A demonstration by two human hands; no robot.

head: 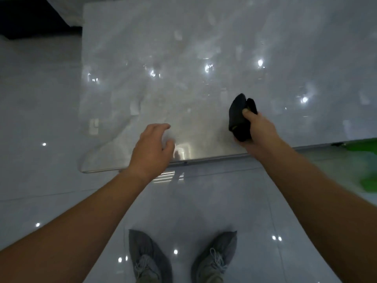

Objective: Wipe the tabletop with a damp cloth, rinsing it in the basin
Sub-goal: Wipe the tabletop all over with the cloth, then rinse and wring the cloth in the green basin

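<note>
A glossy white marble-look tabletop [204, 58] fills the upper part of the view, its near edge running just past my wrists. My right hand [260, 129] is shut on a bunched dark cloth [239, 117], held over the tabletop near its front edge. My left hand [152, 148] hovers over the front edge with nothing in it, fingers spread and curled slightly. No basin is in sight.
A shiny tiled floor [40, 119] lies to the left of and below the table. My two feet in grey shoes [183, 258] stand on it. Something green [365, 148] shows at the right edge, by the table's front edge. A dark area [24, 15] sits at the top left.
</note>
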